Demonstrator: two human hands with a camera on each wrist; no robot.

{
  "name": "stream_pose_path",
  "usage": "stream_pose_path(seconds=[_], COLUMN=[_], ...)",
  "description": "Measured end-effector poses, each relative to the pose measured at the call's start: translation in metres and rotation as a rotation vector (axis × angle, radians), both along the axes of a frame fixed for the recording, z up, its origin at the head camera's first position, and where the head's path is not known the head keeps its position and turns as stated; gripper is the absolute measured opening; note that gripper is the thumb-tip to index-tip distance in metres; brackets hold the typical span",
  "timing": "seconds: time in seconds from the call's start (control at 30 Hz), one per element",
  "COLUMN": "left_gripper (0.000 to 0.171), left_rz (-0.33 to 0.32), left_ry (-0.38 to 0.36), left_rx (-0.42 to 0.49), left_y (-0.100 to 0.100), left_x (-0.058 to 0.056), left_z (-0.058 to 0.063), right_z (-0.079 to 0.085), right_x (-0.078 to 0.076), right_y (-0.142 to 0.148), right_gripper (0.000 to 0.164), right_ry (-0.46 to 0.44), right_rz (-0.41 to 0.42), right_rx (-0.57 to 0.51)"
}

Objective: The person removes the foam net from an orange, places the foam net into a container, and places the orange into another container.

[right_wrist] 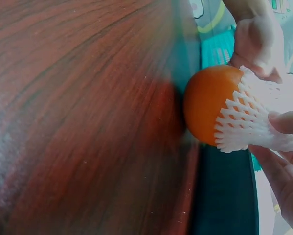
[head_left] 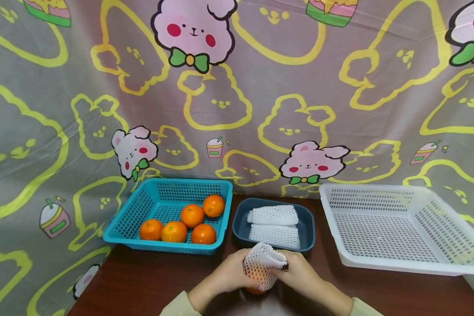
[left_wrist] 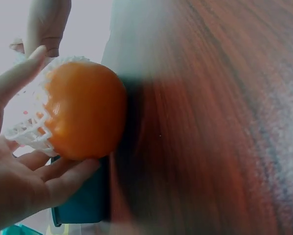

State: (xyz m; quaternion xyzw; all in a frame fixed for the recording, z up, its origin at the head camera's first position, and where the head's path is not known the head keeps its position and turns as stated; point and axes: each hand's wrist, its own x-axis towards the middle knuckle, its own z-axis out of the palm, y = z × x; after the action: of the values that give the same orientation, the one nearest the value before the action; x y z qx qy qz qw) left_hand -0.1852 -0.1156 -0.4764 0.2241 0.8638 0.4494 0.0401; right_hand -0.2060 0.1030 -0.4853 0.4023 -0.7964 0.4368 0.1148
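Note:
Low at the front middle, an orange (left_wrist: 90, 112) sits partly inside a white foam net sleeve (head_left: 262, 263), its lower part bare in both wrist views. My left hand (head_left: 232, 271) holds the orange and sleeve from the left side, thumb on the net and fingers around the fruit. From the right, my right hand (head_left: 298, 273) pinches the net between thumb and fingers, as the right wrist view shows its thumb (right_wrist: 285, 121) on the mesh. The sleeve's upper end stands open above the fruit.
A blue basket (head_left: 114, 232) with several oranges (head_left: 174, 231) stands at the left. Behind the hands, a dark blue tray (head_left: 241, 210) holds white foam net sleeves (head_left: 274, 235). A white plastic basket (head_left: 379, 259) stands on the right. Patterned cloth (head_left: 221, 109) hangs behind the wooden table (head_left: 142, 281).

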Motion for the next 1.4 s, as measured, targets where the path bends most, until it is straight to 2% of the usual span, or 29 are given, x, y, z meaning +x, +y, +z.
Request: stream_pose_path(seconds=[0.17,0.4,0.7,1.07,1.4], left_gripper=[0.077,0.069,0.075,0.072,0.069], left_rz=[-0.056,-0.034,-0.011,-0.015,-0.019], left_ry=[0.006,-0.048,-0.085,-0.051,-0.095], left_rx=[-0.036,-0.024,-0.050,-0.130,-0.119], left_y=[0.000,-0.002,-0.003,-0.002,-0.003], left_x=[0.001,0.000,-0.003,-0.003,-0.002], left_z=[-0.002,-0.003,-0.006,-0.005,-0.005], right_z=[0.003,0.014,0.038,0.066,0.079], right_x=[-0.002,-0.006,-0.013,-0.033,-0.061], right_y=[-0.001,0.000,-0.002,-0.013,-0.027], right_gripper=[0.025,0.026,0.034,0.019,0.040], right_ry=[-0.035,-0.078,-0.129,0.067,0.305], right_rz=[0.009,-0.029,-0.060,-0.039,-0.029], right_rx=[-0.015,0.014,0.034,0.001,0.034])
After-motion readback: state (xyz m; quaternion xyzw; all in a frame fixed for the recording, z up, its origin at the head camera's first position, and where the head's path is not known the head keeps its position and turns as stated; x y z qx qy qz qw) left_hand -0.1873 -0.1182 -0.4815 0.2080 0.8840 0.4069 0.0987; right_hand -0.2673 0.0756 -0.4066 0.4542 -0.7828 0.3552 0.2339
